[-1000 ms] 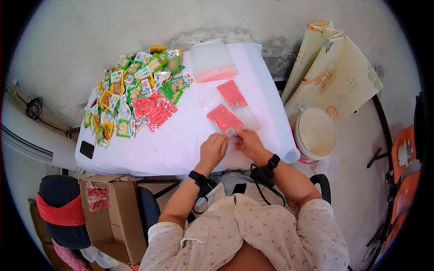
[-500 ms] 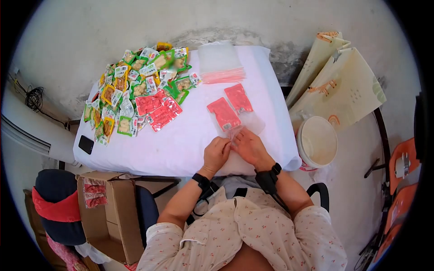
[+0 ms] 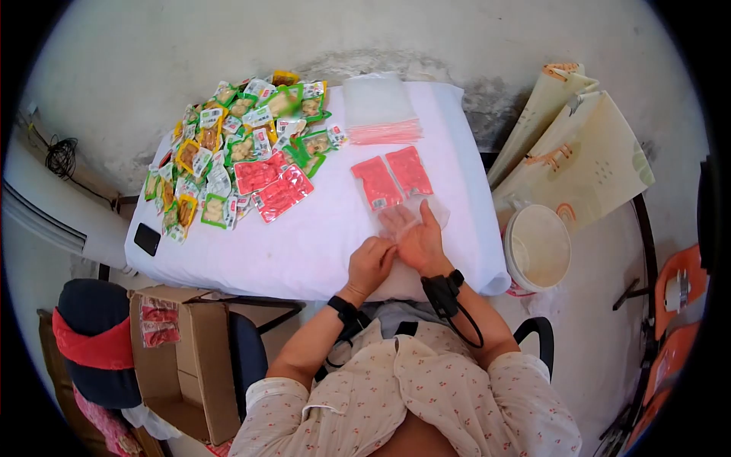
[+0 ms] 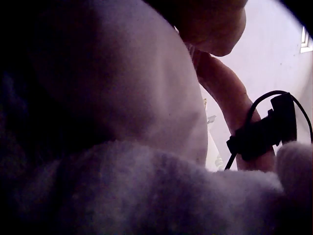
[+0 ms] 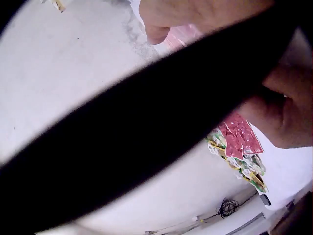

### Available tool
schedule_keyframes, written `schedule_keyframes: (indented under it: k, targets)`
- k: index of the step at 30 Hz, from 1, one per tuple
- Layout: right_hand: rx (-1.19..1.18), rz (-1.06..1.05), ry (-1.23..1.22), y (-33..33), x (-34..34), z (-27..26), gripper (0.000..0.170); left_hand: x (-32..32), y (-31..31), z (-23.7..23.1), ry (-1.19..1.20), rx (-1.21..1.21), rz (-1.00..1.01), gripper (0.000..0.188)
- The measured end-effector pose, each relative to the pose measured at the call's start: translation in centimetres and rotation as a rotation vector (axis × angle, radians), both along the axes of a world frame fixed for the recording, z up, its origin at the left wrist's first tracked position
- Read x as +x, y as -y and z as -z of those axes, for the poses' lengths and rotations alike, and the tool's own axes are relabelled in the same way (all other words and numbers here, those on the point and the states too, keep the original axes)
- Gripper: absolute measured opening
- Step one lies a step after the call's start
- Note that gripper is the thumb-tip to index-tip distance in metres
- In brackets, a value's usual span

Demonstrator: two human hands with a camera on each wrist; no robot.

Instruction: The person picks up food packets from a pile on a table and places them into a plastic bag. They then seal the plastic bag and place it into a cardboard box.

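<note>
Two red packets (image 3: 375, 183) lie side by side on the white-covered table, just beyond the hands in the head view. A clear plastic bag (image 3: 432, 218) spreads out below them. The left hand (image 3: 370, 263) pinches the near edge of that bag between thumb and curled fingers. Palm up, the right hand (image 3: 421, 242) has its straight fingers under the see-through film, with its thumb raised outside. The left wrist view is mostly filled by blurred white cloth. A dark band blocks much of the right wrist view.
Colourful snack packets (image 3: 221, 152) are heaped at the table's left, with more red packets (image 3: 283, 193) at the pile's edge. Flat clear bags (image 3: 378, 107) are stacked at the back. A phone (image 3: 147, 239), a cardboard box (image 3: 209, 365) and a white bucket (image 3: 538, 247) are also around.
The right hand has turned palm up, and its fingers have straightened under the bag's film. The left hand keeps its pinch. The two red packets now lie nearly level with each other.
</note>
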State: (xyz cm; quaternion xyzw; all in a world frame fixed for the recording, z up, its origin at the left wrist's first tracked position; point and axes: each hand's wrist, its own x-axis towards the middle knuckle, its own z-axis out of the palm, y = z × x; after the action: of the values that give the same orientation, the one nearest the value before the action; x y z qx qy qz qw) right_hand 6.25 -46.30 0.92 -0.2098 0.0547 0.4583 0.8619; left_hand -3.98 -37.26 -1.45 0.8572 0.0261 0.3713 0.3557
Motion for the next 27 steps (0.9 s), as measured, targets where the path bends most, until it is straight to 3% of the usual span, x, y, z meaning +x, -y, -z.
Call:
schedule_keyframes:
  k: [9, 11, 13, 15, 17, 18, 20, 24, 26, 27]
  targets:
    - [0.048, -0.038, 0.023, 0.5, -0.3, -0.1, 0.086, -0.4, -1.2, -0.8, -0.010, -0.037, 0.032, 0.016]
    - [0.016, -0.023, -0.024, 1.6, -0.8, -0.8, 0.084, -0.5, -3.6, -1.2, -0.072, -0.011, -0.103, 0.017]
    - [-0.009, -0.110, 0.118, 3.7, -1.1, -0.5, 0.080, -0.5, -8.0, -1.9, -0.003, 0.162, -0.283, 0.028]
    - [0.027, -0.115, 0.107, 5.7, -1.5, -0.1, 0.073, -1.1, -11.8, -3.3, -0.094, 0.312, -0.644, 0.044]
    - [-0.003, -0.123, 0.176, 7.6, -1.8, 0.1, 0.063, -1.8, -14.6, -3.9, -0.057, 0.304, -0.899, 0.055]
    - [0.005, -0.120, 0.177, 8.3, -2.0, 0.1, 0.063, -2.2, -16.0, -3.1, -0.053, 0.312, -0.897, 0.055]
    - [0.011, -0.161, 0.188, 9.5, -2.5, 0.0, 0.056, -3.0, -18.0, -1.6, -0.095, -0.349, -0.891, 0.053]
    - [-0.084, -0.224, 0.274, 10.3, -3.3, -0.3, 0.053, -3.8, -19.6, -0.7, -0.167, -0.506, -0.824, 0.039]
    - [-0.072, -0.315, 0.368, 9.9, -3.4, -0.2, 0.051, -3.8, -20.0, 0.0, -0.027, -0.739, -0.601, 0.022]
    - [-0.067, -0.312, 0.371, 9.6, -3.4, -0.5, 0.051, -4.0, -19.4, -0.4, -0.024, -0.734, -0.598, 0.022]
